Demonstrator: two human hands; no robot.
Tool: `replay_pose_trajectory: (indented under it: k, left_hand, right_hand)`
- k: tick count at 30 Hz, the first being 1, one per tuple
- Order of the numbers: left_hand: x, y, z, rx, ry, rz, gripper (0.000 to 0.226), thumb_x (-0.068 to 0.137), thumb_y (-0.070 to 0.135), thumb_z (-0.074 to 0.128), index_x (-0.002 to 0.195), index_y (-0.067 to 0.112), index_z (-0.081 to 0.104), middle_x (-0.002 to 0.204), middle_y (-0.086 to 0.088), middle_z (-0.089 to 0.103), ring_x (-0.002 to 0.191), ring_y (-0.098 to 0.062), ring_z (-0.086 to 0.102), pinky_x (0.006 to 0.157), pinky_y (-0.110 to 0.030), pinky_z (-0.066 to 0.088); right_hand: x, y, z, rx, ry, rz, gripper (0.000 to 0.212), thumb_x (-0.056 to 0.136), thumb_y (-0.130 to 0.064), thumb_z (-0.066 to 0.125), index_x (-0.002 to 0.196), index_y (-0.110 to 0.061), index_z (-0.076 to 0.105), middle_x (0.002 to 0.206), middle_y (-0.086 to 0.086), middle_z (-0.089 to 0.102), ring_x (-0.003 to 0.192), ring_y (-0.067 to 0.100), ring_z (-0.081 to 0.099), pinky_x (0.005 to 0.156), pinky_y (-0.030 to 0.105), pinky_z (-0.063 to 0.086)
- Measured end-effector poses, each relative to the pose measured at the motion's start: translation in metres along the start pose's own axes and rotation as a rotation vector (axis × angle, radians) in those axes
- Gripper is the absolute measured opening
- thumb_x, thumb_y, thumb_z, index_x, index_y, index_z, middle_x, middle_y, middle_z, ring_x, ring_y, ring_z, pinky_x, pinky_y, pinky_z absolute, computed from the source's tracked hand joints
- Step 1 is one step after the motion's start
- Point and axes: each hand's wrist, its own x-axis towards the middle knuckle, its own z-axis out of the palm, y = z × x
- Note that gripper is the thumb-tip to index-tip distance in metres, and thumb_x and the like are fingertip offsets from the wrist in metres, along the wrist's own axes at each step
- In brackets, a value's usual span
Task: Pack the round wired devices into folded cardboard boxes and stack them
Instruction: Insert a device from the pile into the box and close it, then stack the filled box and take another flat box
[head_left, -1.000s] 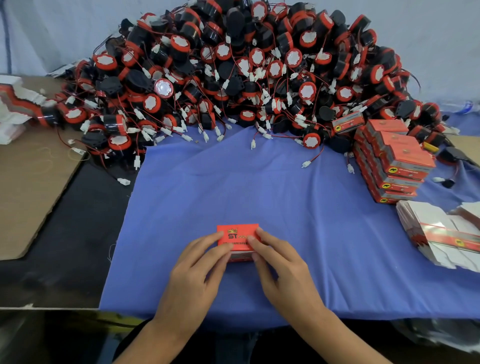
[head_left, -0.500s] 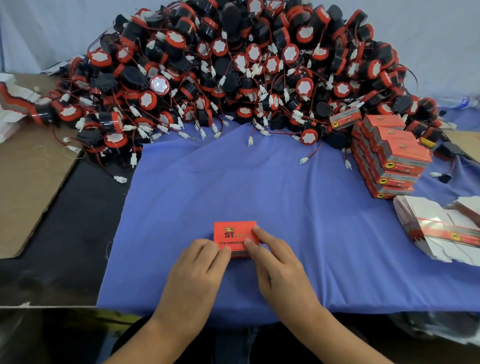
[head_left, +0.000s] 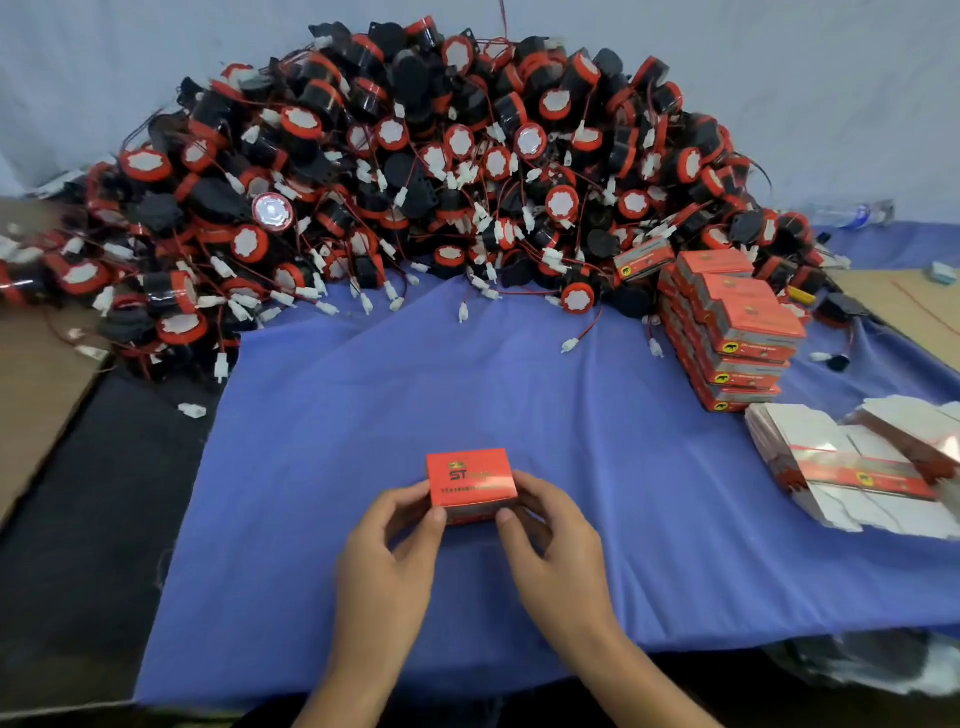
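Both the left hand and the right hand pinch one closed orange box at its ends, over the blue cloth; the stacked boxes sit at two o'clock.

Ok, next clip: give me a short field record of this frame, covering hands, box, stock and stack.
left hand: grips the red box's left end
right hand: grips its right end
red box: between both hands, top face closed
blue cloth: covers the work area
loose devices: large heap at the back
packed stack: several layers, right side
flat blanks: bundle in front of the stack
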Motion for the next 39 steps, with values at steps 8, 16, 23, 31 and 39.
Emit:
replay_pose_trajectory:
  k: [8, 16, 23, 31, 39]
  left_hand:
    - [0.054, 0.035, 0.103, -0.154, -0.308, -0.046, 0.058, 0.094, -0.014, 0.051, 0.126, 0.033, 0.063, 0.113, 0.033, 0.07, 0.113, 0.013, 0.062, 0.091, -0.006, 0.046]
    - [0.142, 0.05, 0.213, -0.188, -0.548, -0.135, 0.068, 0.093, -0.019, 0.038, 0.147, 0.02, 0.052, 0.132, 0.014, 0.063, 0.109, 0.019, 0.058, 0.092, -0.007, 0.046]
    - [0.207, 0.034, 0.29, -0.178, -0.619, -0.232, 0.076, 0.089, -0.015, 0.036, 0.154, 0.023, 0.044, 0.145, 0.008, 0.057, 0.136, -0.009, 0.051, 0.111, -0.025, 0.043]
    - [0.218, 0.014, 0.306, -0.183, -0.69, -0.255, 0.077, 0.093, 0.003, 0.043, 0.16, 0.037, 0.028, 0.156, 0.016, 0.044, 0.141, -0.005, 0.043, 0.118, -0.03, 0.037]
    - [0.115, 0.062, 0.273, -0.193, -0.151, -0.165, 0.039, 0.096, 0.007, 0.053, 0.122, 0.034, 0.067, 0.117, 0.027, 0.067, 0.097, 0.016, 0.061, 0.086, -0.009, 0.051]
  right_hand:
    - [0.076, -0.007, -0.032, 0.123, 0.25, 0.184, 0.056, 0.092, 0.006, 0.057, 0.14, -0.024, 0.059, 0.13, -0.004, 0.056, 0.116, -0.004, 0.058, 0.094, 0.01, 0.046]
    - [0.199, 0.004, -0.072, 0.106, 0.384, 0.247, 0.064, 0.093, 0.004, 0.05, 0.152, -0.019, 0.046, 0.147, -0.005, 0.055, 0.13, 0.009, 0.053, 0.109, 0.032, 0.043]
    - [0.277, 0.042, -0.086, 0.212, 0.366, 0.422, 0.075, 0.101, -0.013, 0.046, 0.165, -0.031, 0.011, 0.166, 0.005, 0.031, 0.15, 0.028, 0.035, 0.118, 0.052, 0.037]
    - [0.287, 0.048, -0.089, 0.205, 0.38, 0.39, 0.072, 0.102, -0.013, 0.046, 0.164, -0.033, 0.013, 0.163, 0.002, 0.036, 0.144, 0.025, 0.043, 0.116, 0.049, 0.041]
    - [0.19, -0.013, -0.101, 0.433, 0.385, 0.312, 0.035, 0.104, 0.0, 0.048, 0.13, -0.012, 0.069, 0.116, -0.009, 0.076, 0.104, -0.004, 0.07, 0.086, 0.013, 0.054]
